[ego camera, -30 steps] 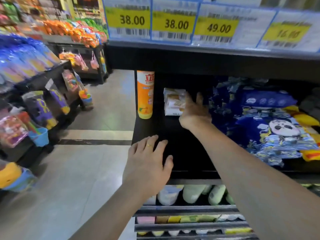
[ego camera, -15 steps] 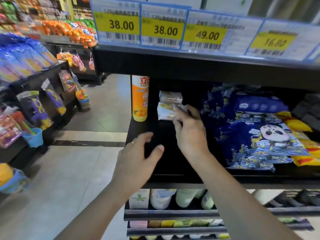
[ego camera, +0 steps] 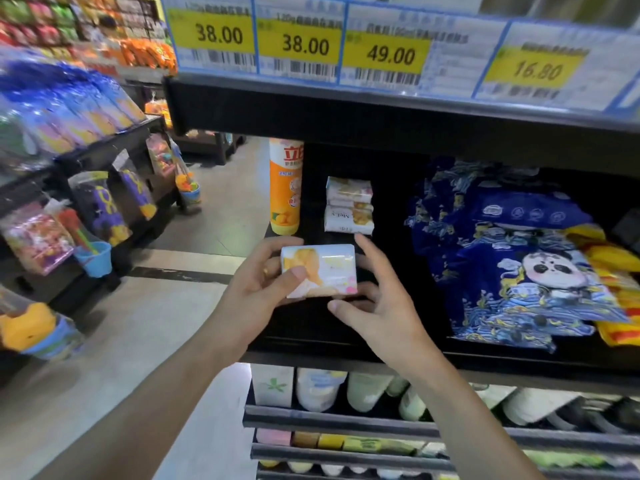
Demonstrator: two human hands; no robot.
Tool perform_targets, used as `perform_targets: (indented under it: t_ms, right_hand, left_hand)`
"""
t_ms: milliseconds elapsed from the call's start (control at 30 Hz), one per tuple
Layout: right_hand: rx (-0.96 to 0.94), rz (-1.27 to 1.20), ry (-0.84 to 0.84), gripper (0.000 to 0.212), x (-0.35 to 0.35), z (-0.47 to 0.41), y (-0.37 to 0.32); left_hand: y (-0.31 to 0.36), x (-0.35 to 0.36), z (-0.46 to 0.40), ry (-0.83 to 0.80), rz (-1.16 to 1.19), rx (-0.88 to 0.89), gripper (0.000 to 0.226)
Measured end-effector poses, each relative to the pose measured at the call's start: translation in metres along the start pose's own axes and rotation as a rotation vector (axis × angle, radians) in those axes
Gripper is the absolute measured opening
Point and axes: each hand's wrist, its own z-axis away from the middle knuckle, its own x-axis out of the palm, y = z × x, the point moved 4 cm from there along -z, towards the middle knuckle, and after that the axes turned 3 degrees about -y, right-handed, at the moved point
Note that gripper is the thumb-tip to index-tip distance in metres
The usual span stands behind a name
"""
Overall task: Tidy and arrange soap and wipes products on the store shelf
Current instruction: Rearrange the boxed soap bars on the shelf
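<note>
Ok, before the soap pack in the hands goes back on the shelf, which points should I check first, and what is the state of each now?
1. Grip on the soap pack: left hand holds it with thumb across the front, ok.
2. Right hand: fingers spread at the pack's right end and under it; whether it also carries the pack, cannot tell.
3. Free shelf space in front of the soap stack: bare dark surface, ok.
4. Soap stack straight: packs look slightly uneven, not ok.
5. Orange bottle standing upright, clear of the hands: ok.
6. Blue wipes packs: lying in a loose heap, not ok.
</note>
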Motion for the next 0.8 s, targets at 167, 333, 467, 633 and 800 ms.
perform_targets:
  t_ms: [167,333,467,633,800]
  right_hand:
    - [0.006,-0.055,0.009,0.077,-0.002,0.000,0.004]
    - [-0.010,-0.074,0.011,0.075,-0.004,0.002,0.003]
    - [0.003,-0.086,0.000,0.073,-0.005,0.001,0.005]
    - [0.025,-0.166,-0.021,0.071,-0.008,0.000,0.009]
    - [0.054,-0.230,-0.016,0.066,-0.010,-0.001,0.010]
  left_hand:
    - [0.001,0.003,0.001,-0.054,-0.002,0.019,0.039]
    - [-0.002,0.003,-0.001,-0.064,-0.012,0.018,0.047]
    - [-0.004,0.002,-0.001,-0.068,-0.009,0.020,0.053]
    - [-0.004,-0.002,-0.003,-0.052,0.055,0.000,0.048]
    - [-0.005,-0.005,-0.003,-0.042,0.046,0.020,0.067]
